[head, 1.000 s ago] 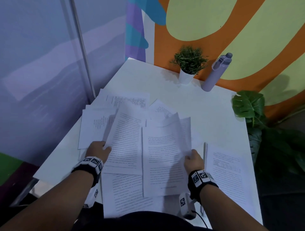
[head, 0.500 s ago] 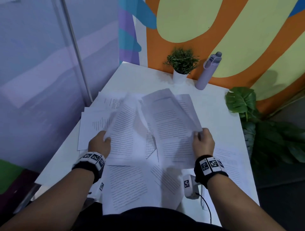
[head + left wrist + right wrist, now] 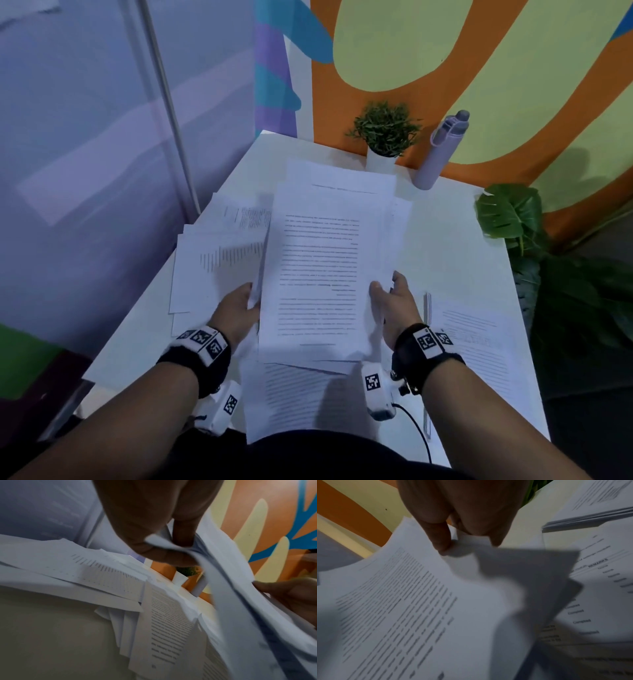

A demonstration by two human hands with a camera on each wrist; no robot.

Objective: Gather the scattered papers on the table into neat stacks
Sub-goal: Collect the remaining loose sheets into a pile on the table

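A bundle of printed sheets [image 3: 325, 274] hangs lifted above the white table [image 3: 455, 246], held between both hands. My left hand [image 3: 239, 308] pinches the bundle's left edge, thumb and fingers curled round the paper [image 3: 171, 545]. At the right edge my right hand [image 3: 390, 301] pinches the sheets, thumb on top [image 3: 443, 547]. More printed sheets [image 3: 219, 260] lie spread on the table to the left. Another sheet [image 3: 294, 397] lies under the bundle near the front edge. A neat stack [image 3: 476, 346] sits at the right, also seen in the right wrist view as a stack [image 3: 590, 517].
A small potted plant [image 3: 385, 137] and a lilac bottle [image 3: 440, 150] stand at the table's far edge against the painted wall. A large leafy plant [image 3: 513, 219] stands off the right side. A glass partition runs along the left.
The two hands have drawn the loose sheets together into one lifted bundle. The right hand swung its sheets leftward over the left hand's sheets.
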